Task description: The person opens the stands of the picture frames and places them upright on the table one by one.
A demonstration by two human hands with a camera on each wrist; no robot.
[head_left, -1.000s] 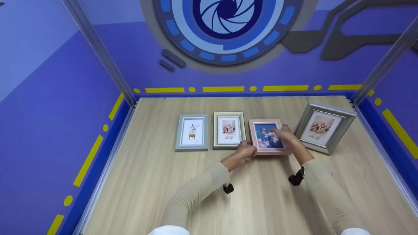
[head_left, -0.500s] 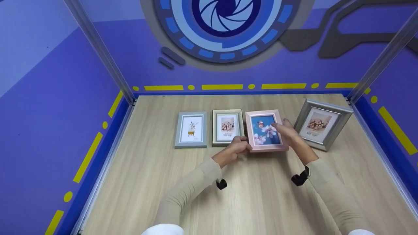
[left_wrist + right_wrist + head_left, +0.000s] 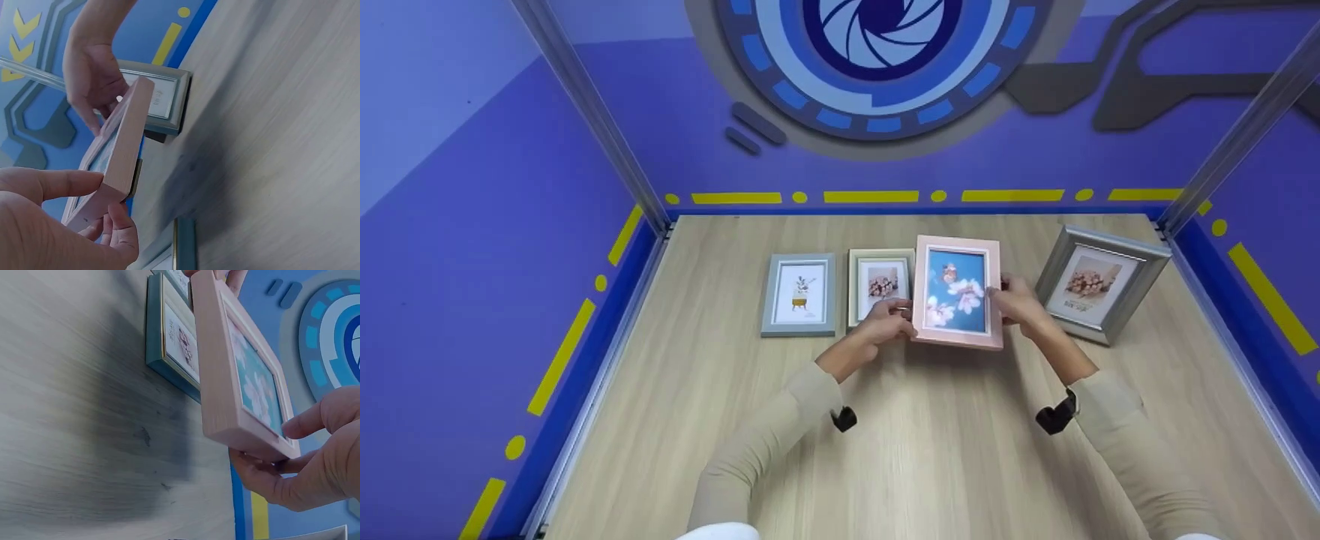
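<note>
Blue-grey frame (image 3: pixel 799 294): it is lying face up on the table (image 3: pixel 922 465), toward the far left corner, its sides running roughly square to the far edge, so its picture is facing upward.
Cream frame (image 3: pixel 882 262): it is lying flat just right of the blue-grey one, near the middle of the table's far edge; your left hand and the pink frame are partly hiding it in the head view.
Left hand (image 3: pixel 883 327): your grip is grasping the pink frame by its left side near the bottom corner, one digit pressing on the front and others curling behind, probably so the corner is not slipping.
Pink frame (image 3: pixel 958 244): you are holding it above the table, right of the middle of the far edge, tilting its blossom picture toward yourself; its shadow is falling on the wood, apart from it.
Right hand (image 3: pixel 1020 300): your grip is grasping the pink frame's right side, thumb resting on the front border and fingers going behind, likely balancing the left and sparing most of the picture from being covered.
Silver frame (image 3: pixel 1099 289): it is standing near the table's far right corner, leaning back, apparently propped from behind, so its picture is facing you.
</note>
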